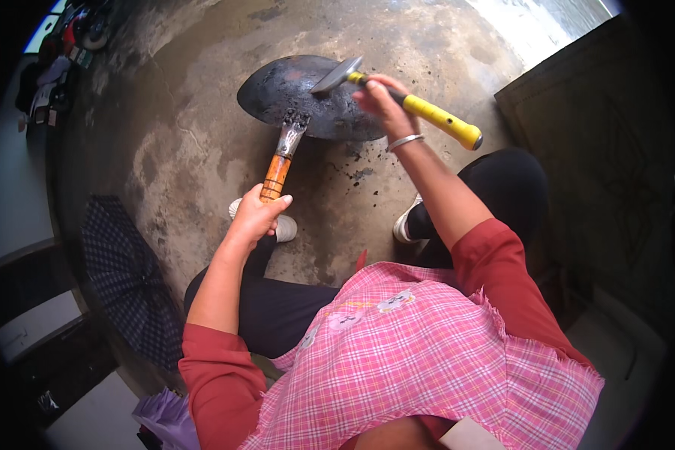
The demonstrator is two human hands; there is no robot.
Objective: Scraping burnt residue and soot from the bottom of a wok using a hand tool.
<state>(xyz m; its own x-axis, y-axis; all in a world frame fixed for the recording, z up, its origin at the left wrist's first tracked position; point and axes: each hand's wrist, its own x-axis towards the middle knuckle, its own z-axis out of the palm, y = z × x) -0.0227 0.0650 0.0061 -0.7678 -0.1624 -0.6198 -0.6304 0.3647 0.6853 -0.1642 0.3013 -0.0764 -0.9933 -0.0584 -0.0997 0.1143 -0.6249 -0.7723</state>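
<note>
A blackened wok (275, 84) is tipped over in front of me, its rounded outer side facing up. My left hand (254, 216) grips the wooden handle (276, 173), which joins the wok through a metal socket (289, 138) crusted with black residue. In my right hand (387, 107) is a hatchet with a yellow and black handle (439, 119), held near its head. The hatchet head (337, 76) is over the wok's outer surface with its edge angled down to the left; whether it touches cannot be made out. My right hand is slightly blurred.
Dark flakes (362, 174) lie on the stained concrete floor (202, 73) below the wok. My shoes (286, 228) stand either side. An opened checked umbrella (126, 275) and a purple folded umbrella (169, 419) are at left. A dark cabinet (596, 129) stands at right.
</note>
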